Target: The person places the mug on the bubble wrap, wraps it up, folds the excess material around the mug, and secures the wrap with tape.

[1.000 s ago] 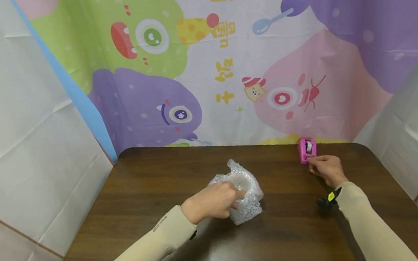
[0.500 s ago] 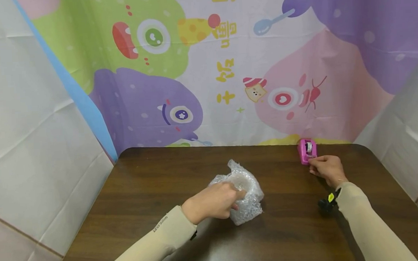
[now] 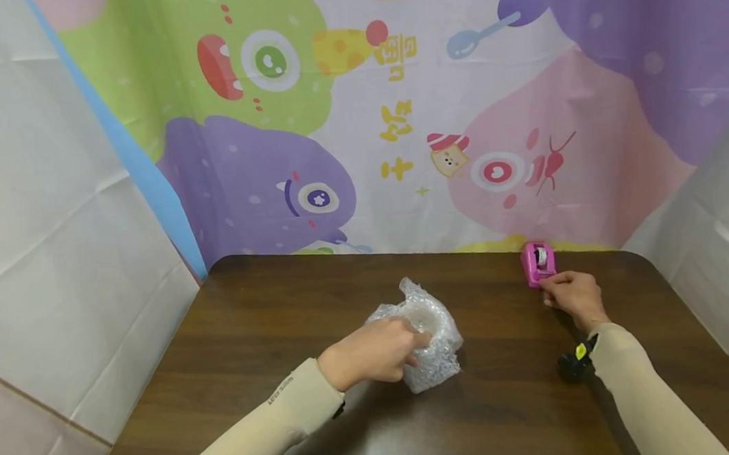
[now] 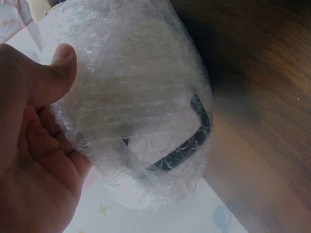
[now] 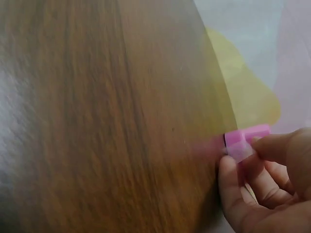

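A bundle in clear bubble wrap (image 3: 438, 364) rests on the table near its middle. My left hand (image 3: 374, 351) grips its left side, and in the left wrist view the thumb lies on the wrap (image 4: 146, 73). A dark angled line shows through the plastic; what is wrapped I cannot tell. Toward the back right stands a pink tape dispenser (image 3: 530, 267) with a small roll in it. Beside its front end, my right hand (image 3: 575, 297) pinches a short piece of clear tape (image 5: 241, 151) between thumb and finger, close against the dispenser.
The dark wooden table (image 3: 270, 308) has rounded back corners. Behind it hangs a cartoon-printed cloth (image 3: 401, 212), close to the dispenser. Pale sheeting (image 3: 80, 235) covers the left side, with more on the right. A black wrist device (image 3: 572, 366) hangs under my right wrist.
My right fingertips have shifted very slightly toward me at the dispenser's front end. The left hand and the wrapped bundle stay in place; the head view has shifted a little.
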The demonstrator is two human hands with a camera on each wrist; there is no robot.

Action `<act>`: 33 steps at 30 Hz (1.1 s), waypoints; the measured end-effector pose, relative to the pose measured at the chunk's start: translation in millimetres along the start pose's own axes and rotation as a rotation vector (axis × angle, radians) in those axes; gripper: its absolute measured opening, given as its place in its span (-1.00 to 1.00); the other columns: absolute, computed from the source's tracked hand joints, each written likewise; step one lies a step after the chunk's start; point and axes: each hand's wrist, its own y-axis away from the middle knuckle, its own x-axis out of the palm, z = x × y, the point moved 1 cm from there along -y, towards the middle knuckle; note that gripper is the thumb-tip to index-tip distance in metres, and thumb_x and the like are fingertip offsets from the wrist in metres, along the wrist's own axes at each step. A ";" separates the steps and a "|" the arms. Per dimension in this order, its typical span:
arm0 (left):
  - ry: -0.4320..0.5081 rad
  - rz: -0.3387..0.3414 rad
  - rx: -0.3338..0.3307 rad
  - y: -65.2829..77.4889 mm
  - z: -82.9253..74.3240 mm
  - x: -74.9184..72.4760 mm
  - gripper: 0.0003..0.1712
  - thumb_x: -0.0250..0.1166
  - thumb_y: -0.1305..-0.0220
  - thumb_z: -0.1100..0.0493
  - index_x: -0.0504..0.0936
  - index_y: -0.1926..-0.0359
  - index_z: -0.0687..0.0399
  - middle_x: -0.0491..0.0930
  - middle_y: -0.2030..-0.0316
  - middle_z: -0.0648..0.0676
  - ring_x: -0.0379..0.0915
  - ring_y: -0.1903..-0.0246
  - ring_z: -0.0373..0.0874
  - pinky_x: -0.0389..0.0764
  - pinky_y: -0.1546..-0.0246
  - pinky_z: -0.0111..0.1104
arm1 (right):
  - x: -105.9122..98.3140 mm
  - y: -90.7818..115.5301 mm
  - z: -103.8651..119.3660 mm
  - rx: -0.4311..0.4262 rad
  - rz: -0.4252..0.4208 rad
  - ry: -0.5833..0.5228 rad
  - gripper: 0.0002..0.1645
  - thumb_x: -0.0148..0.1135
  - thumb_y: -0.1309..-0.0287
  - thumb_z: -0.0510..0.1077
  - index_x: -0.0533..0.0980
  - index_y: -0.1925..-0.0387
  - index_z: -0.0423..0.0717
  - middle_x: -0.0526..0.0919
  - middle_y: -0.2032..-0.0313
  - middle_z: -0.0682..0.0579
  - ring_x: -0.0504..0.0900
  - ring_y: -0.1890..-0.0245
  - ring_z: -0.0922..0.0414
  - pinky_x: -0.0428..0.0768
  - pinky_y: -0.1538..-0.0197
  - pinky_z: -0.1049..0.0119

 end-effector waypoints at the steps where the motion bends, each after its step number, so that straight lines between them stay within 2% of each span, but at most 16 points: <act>1: 0.001 0.000 0.000 -0.1 0.0 -0.5 -0.73 0.49 -0.12 0.24 0.53 0.28 -0.07 0.50 0.55 -0.13 0.44 0.50 -0.31 0.45 0.45 -0.46 | 0.2 1.6 1.2 -0.010 0.000 0.002 -0.52 0.25 -0.42 -0.07 0.55 -0.05 -0.48 0.69 0.49 0.11 0.68 0.51 0.33 0.72 0.36 0.39; 5: 0.022 -0.012 0.001 -1.1 0.6 -1.3 -0.79 0.44 -0.15 0.24 0.54 0.30 -0.05 0.46 0.58 -0.12 0.39 0.53 -0.30 0.44 0.49 -0.46 | 2.6 8.8 6.8 -0.064 -0.004 0.002 -0.52 0.26 -0.42 -0.04 0.56 -0.04 -0.45 0.69 0.47 0.12 0.65 0.48 0.33 0.72 0.34 0.39; 8: 0.022 -0.029 0.006 -1.4 0.8 -1.2 -0.87 0.38 -0.24 0.13 0.56 0.30 -0.03 0.47 0.56 -0.10 0.42 0.53 -0.27 0.55 0.45 -0.41 | 5.9 14.4 11.3 -0.100 -0.008 -0.013 -0.51 0.26 -0.41 -0.04 0.56 -0.04 -0.44 0.71 0.44 0.13 0.65 0.46 0.35 0.73 0.32 0.39; 13: 0.017 -0.045 0.009 -1.6 0.1 -0.4 -0.75 0.29 -0.38 -0.08 0.60 0.28 -0.02 0.54 0.53 -0.09 0.53 0.49 -0.24 0.66 0.35 -0.33 | 14.1 24.7 17.7 -0.159 0.026 -0.064 -0.48 0.26 -0.43 -0.01 0.53 -0.06 -0.46 0.74 0.41 0.19 0.66 0.43 0.39 0.72 0.28 0.42; 19: 0.036 -0.034 -0.004 -1.8 -0.1 1.0 -0.74 0.30 -0.41 -0.08 0.59 0.30 -0.02 0.51 0.55 -0.08 0.47 0.52 -0.26 0.63 0.38 -0.35 | 25.8 44.4 32.6 -0.227 0.096 -0.086 -0.51 0.24 -0.45 -0.02 0.53 -0.05 -0.43 0.77 0.34 0.11 0.68 0.36 0.39 0.73 0.20 0.41; 26: 0.039 -0.038 -0.002 -2.1 -0.5 1.3 -0.73 0.31 -0.40 -0.08 0.58 0.32 -0.03 0.50 0.56 -0.10 0.46 0.53 -0.27 0.63 0.38 -0.35 | 35.4 69.1 52.2 -0.293 0.129 -0.082 -0.61 0.25 -0.43 -0.10 0.57 -0.01 -0.39 0.78 0.28 -0.05 0.71 0.32 0.33 0.73 0.17 0.41; 33: 0.046 -0.038 -0.009 -1.8 -1.0 1.7 -0.73 0.31 -0.40 -0.09 0.58 0.32 -0.04 0.50 0.56 -0.10 0.46 0.53 -0.28 0.63 0.38 -0.34 | 45.8 87.5 63.8 -0.345 0.150 -0.093 -0.65 0.30 -0.40 -0.07 0.59 0.06 -0.33 0.77 0.32 0.09 0.71 0.30 0.30 0.75 0.13 0.31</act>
